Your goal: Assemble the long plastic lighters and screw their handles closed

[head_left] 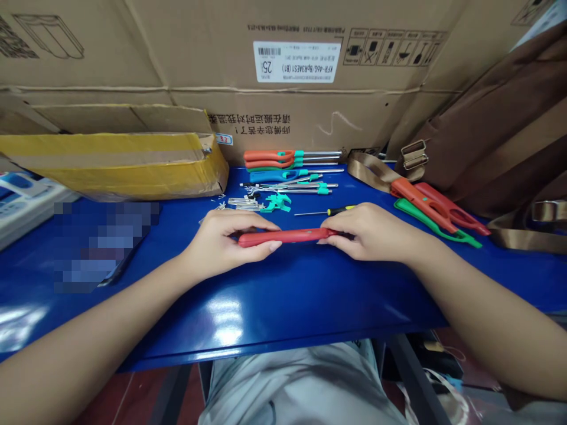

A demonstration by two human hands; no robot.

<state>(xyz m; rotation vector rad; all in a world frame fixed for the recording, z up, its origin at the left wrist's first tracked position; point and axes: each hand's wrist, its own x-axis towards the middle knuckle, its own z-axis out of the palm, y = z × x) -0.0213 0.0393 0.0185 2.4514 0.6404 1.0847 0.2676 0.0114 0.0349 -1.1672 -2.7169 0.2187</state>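
Note:
Both hands hold a red plastic lighter casing [287,236] level above the blue table, seen edge-on. My left hand [230,236] pinches its left end between thumb and fingers. At the right end, the thumb and fingers of my right hand [354,233] are closed around it. Just beyond lies a screwdriver [341,210] with a black and yellow handle. Behind my left hand sit teal plastic parts [278,203], small clear tubes [245,203] and thin wires. Farther back are orange lighters [268,157] and a blue lighter [272,176] with metal tubes.
Red, orange and green casings [438,206] lie at the right beside a brown bag [500,118] and its strap [372,171]. A yellow-taped carton [163,171] stands at the left, near a pixelated dark object [110,248]. A large cardboard box [186,53] walls off the back.

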